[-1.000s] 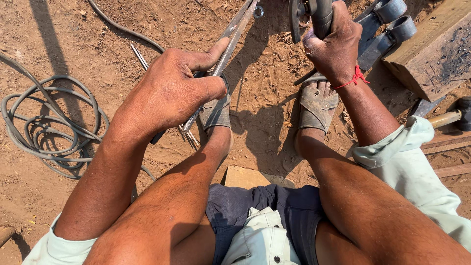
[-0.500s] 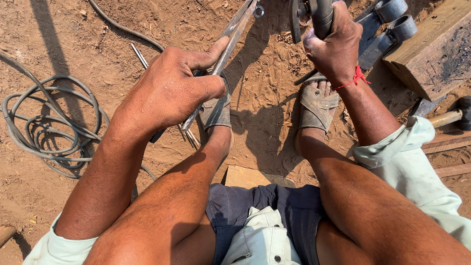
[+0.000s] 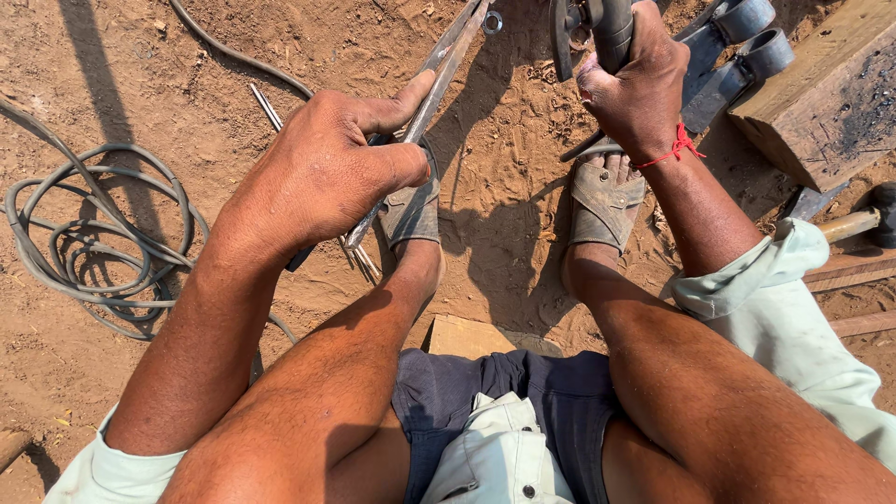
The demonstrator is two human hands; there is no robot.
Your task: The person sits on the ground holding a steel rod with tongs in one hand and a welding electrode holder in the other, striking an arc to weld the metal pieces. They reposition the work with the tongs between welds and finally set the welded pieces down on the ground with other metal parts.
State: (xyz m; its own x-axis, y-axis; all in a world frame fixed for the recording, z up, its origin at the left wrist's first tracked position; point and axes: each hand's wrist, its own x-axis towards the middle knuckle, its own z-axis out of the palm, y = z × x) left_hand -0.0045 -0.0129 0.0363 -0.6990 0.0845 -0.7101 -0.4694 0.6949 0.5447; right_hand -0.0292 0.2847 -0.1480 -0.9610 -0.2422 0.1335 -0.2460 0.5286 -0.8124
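Left hand (image 3: 317, 177) fingers wrapped tight on the long metal tongs (image 3: 425, 93), right hand (image 3: 635, 84) fingers closed round the dark tool handle (image 3: 611, 28) just beyond them: I'd keep the tongs steady, thumb braced along the shaft, feet planted.

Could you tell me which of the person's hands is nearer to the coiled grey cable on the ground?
Left. The left hand, gripping long metal tongs, is just right of the coiled cable; the right hand is far across, top right.
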